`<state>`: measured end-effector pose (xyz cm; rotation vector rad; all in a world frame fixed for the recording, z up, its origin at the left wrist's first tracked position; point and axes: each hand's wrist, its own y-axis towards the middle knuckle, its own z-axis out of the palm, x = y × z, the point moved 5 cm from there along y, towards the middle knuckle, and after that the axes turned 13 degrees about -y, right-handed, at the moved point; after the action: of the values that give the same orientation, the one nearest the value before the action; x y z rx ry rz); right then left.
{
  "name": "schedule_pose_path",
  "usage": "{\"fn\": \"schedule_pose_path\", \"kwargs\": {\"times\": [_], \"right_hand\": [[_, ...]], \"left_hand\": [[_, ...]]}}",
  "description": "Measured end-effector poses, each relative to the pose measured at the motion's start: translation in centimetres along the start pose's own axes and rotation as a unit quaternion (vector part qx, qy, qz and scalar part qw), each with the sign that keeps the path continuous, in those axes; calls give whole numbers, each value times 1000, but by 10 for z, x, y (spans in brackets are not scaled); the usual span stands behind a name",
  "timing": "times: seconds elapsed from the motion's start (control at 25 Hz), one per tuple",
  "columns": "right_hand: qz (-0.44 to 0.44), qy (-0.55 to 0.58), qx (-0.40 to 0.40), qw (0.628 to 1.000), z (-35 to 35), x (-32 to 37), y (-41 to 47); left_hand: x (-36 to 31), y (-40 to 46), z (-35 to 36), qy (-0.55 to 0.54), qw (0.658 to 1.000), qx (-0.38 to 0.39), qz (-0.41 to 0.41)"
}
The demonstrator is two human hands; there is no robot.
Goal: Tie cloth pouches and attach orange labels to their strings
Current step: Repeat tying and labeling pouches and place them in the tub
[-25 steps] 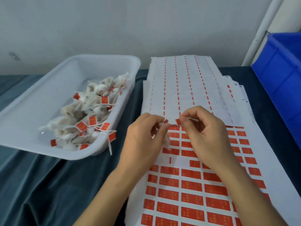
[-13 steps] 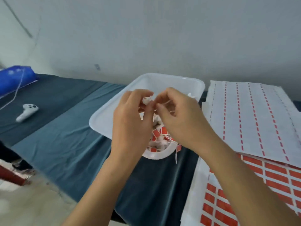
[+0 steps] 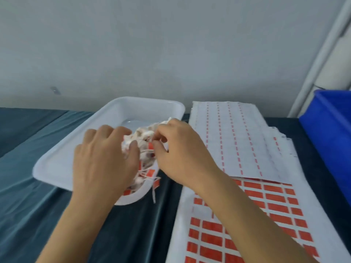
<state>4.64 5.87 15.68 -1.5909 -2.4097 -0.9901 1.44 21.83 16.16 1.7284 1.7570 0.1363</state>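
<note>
Both hands are held over a white tray at ten o'clock on the table. A heap of cloth pouches lies inside. The left hand is spread over it; an orange label is pinched by the right hand. Label sheets lie at three o'clock.

White tied pouches, orange labels, heaped in tray.

Two bare forearms, sleeveless to the frame edge, ringless grips
</note>
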Motion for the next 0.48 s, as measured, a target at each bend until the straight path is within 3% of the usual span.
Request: {"fn": "schedule_pose_path", "kwargs": {"times": [0.08,0.2,0.32,0.48], "right_hand": [[15,-12,-19,1000,-23,-18,-10],[55,-39,-30,997,-54,-48,-31],[126,-76,3,989,-71,-82,-64],[230,-150,122,954,-71,-133,-120]], "left_hand": [[-19,0,4,-9,999,-40,30],[-71,-12,25,-87,984,-77,137],[-131,-36,67,-194,961,18,198],[-169,-73,133,-233,937,188,180]]}}
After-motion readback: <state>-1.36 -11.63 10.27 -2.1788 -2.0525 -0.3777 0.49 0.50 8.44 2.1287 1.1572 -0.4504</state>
